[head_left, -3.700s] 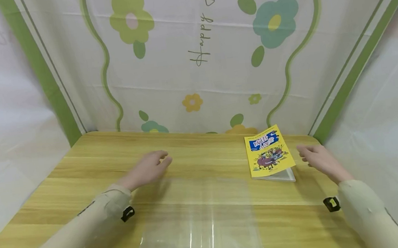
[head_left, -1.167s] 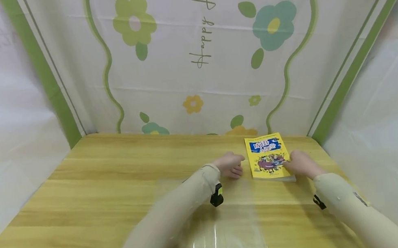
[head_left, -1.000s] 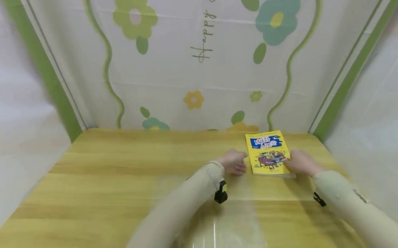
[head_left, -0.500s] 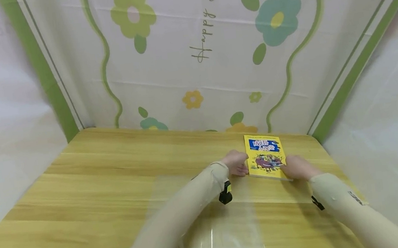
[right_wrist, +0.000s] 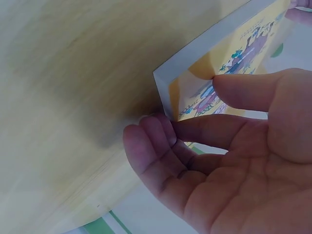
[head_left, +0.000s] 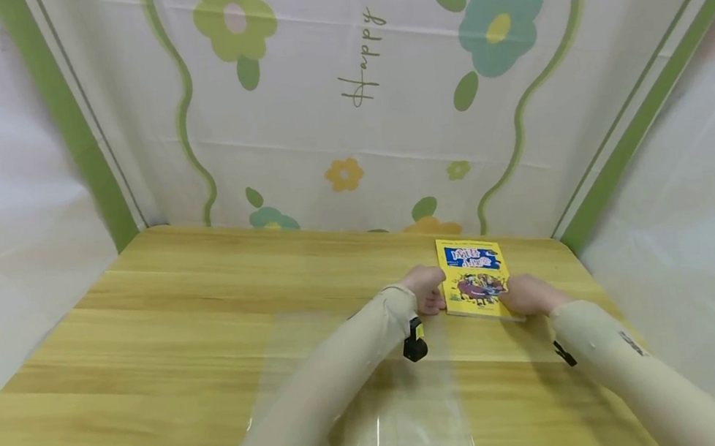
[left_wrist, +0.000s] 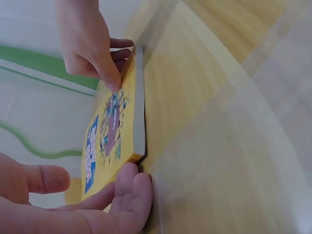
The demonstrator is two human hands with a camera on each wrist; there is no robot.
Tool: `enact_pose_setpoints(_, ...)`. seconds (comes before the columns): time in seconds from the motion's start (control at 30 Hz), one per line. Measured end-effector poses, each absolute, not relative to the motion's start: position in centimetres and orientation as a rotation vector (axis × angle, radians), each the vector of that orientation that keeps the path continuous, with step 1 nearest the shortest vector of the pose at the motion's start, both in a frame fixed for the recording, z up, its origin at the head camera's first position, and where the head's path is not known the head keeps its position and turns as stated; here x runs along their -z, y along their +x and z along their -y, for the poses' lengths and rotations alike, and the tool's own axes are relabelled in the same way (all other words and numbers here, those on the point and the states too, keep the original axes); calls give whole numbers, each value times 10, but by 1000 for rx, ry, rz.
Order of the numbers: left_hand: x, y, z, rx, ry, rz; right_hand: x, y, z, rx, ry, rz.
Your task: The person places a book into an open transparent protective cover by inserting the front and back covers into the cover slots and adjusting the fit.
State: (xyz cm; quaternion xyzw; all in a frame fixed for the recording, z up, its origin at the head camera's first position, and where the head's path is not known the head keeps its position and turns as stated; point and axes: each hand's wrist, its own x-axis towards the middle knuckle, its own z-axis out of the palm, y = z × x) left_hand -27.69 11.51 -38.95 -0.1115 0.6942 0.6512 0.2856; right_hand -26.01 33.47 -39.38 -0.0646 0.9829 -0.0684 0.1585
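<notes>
Thumb and fingers of the right hand (head_left: 531,295) pinched the lower right edge of a yellow paperback book (head_left: 464,283), which sat right of the frame's centre on a pale wood-grain table (head_left: 145,335). The left hand (head_left: 425,289) touched its left edge with loosely gathered fingers, thumb off the cover. A clear plastic sheet (head_left: 420,422) lay at bottom centre.

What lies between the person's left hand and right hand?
In the head view, a yellow book lies between the left hand and the right hand.
</notes>
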Motion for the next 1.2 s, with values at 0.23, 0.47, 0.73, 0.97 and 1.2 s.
enact_pose_setpoints(0.23, 382, -273, -120, -1777, -346, -1796, 394, -261, -335, 187, -206, -2793)
enact_pose_setpoints(0.47, 378, -269, -118, -1783, -321, -1750, 392, -261, -335, 135, -222, -2782)
enact_pose_setpoints(0.73, 387, -276, -124, -1795, -258, -1757, 392, -257, -336, 126, -254, -2780)
enact_pose_setpoints(0.97, 397, -283, -127, -1895, -241, -1629, 393, -256, -337, 143, -269, -2777)
enact_pose_setpoints(1.2, 410, -292, -129, -1917, -260, -1579, 394, -258, -339, 157, -252, -2773)
